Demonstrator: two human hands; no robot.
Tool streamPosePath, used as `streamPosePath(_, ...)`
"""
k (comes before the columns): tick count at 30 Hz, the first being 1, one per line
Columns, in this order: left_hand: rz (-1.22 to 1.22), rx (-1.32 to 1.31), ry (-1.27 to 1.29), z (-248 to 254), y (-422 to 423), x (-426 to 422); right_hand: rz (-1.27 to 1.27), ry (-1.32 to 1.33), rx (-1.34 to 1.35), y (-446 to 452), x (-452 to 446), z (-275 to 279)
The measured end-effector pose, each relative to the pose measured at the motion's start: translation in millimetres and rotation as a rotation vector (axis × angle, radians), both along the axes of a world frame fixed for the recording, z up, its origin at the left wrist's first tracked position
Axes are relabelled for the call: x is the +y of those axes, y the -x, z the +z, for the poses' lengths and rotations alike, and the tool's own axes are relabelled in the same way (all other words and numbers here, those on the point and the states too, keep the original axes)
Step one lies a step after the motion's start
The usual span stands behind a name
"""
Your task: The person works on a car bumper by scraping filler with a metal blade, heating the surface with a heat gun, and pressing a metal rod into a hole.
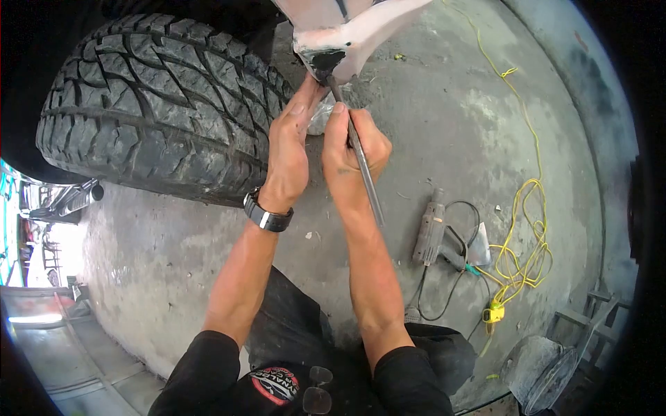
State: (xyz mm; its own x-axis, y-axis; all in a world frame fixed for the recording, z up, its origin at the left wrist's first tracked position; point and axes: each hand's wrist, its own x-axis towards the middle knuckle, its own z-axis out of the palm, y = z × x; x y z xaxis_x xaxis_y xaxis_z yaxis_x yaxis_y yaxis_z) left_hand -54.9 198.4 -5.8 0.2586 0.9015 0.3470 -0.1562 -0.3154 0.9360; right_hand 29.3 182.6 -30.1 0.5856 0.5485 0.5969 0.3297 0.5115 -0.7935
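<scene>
A pale painted vehicle body panel [368, 35] hangs at the top centre, with a dark patch [326, 61] at its lower corner. My left hand [291, 142] lies against the underside of that corner, fingers extended and pointing up, a watch [267, 213] on its wrist. In my right hand [356, 142] is a long thin metal tool [366, 177], gripped between thumb and fingers. The tool's upper end meets the dark patch, and its other end points down past my wrist.
A large treaded tyre [166, 111] stands just left of my hands. On the concrete floor [173, 256] at right lie a grey heat gun [431, 232], a yellow extension cord [517, 256] and its yellow socket [494, 313]. Metal items [548, 374] stand at the lower right.
</scene>
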Motion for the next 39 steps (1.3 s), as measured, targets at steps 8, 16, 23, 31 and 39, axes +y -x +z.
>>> streamPosePath(8,0.029,-0.035,0.042,8.6,0.6,-0.9,0.045,0.044,0.013,-13.6,-22.8,2.4)
streamPosePath(16,-0.023,-0.034,0.033,11.7,2.3,-10.1,0.025,0.019,0.018,-11.4,-27.9,3.8)
streamPosePath(23,-0.025,-0.038,0.028,11.9,-0.6,-9.5,0.0,-0.044,-0.01,-9.7,-16.3,7.4)
streamPosePath(31,-0.034,-0.082,0.014,8.6,-1.8,-9.2,-0.017,-0.031,-0.013,-5.0,-9.9,11.9)
streamPosePath(39,-0.04,-0.088,-0.012,4.0,0.8,-6.5,-0.034,-0.048,-0.043,-2.5,-5.6,13.0)
